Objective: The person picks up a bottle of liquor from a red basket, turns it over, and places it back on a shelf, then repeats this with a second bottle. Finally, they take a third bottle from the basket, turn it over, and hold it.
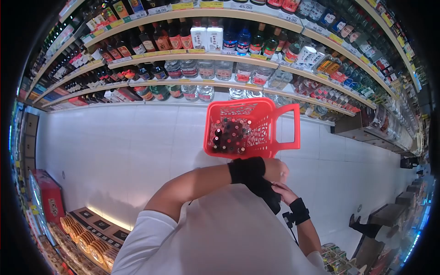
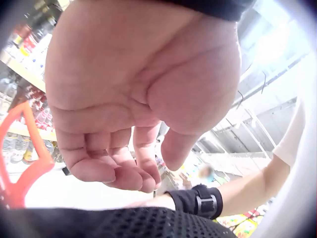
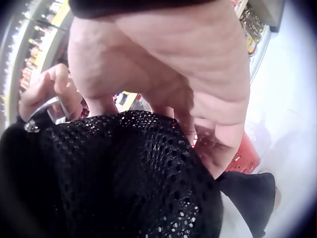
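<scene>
My left hand is held across the front of my body, above the near side of a red shopping basket. Its fingers curl loosely with nothing in the palm, as the left wrist view shows. A black wristband wraps the left wrist, and a piece of black mesh fabric hangs from it. My right hand grips the edge of this mesh, some fingertips hidden behind it. Another black band with a small device is on the right wrist. Several capped bottles stand inside the basket.
Shelves of bottles with price tags curve across the far side. Pale tile floor surrounds the basket. A display of round packaged goods is at lower left, beside a red cabinet. Another person's dark-clad leg shows at right.
</scene>
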`<state>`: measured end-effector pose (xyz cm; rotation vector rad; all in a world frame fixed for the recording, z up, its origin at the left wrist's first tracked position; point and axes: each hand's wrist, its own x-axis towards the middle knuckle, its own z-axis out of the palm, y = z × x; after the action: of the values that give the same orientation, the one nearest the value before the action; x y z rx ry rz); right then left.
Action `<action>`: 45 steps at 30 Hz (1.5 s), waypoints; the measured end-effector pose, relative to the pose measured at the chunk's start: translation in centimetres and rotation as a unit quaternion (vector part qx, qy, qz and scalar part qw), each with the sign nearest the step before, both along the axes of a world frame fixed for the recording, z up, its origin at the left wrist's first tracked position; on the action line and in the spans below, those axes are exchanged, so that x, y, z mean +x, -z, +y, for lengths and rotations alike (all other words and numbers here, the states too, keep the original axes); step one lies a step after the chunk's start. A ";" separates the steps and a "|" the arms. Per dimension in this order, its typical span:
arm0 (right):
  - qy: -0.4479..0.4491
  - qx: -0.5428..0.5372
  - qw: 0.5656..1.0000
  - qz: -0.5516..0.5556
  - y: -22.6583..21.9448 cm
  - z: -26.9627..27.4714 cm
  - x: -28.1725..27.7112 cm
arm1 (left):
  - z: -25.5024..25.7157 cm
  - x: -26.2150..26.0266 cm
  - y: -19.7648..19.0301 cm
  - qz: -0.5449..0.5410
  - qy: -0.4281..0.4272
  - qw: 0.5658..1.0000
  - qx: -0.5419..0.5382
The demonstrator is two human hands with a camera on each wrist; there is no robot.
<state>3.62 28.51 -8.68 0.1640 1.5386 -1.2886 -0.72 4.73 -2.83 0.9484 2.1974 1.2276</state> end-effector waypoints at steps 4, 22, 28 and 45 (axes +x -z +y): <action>-0.123 0.046 0.991 0.026 2.1 -2.9 2.5 | -12.3 1.8 3.1 0.007 -0.146 0.983 0.113; -0.151 0.078 0.981 0.090 2.0 -16.8 15.2 | -40.1 29.0 10.9 -0.093 -0.688 0.589 0.413; -0.285 0.152 0.943 0.078 6.0 -15.9 15.8 | -40.5 30.6 10.9 -0.110 -0.678 0.577 0.441; 0.116 -0.047 0.896 0.426 1.0 -21.1 5.5 | -40.8 27.0 6.5 -0.116 -0.599 0.623 0.489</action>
<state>9.11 7.43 -9.72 -0.3439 2.2264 -1.7473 26.28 -36.07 -9.33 -0.7426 1.6608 3.0470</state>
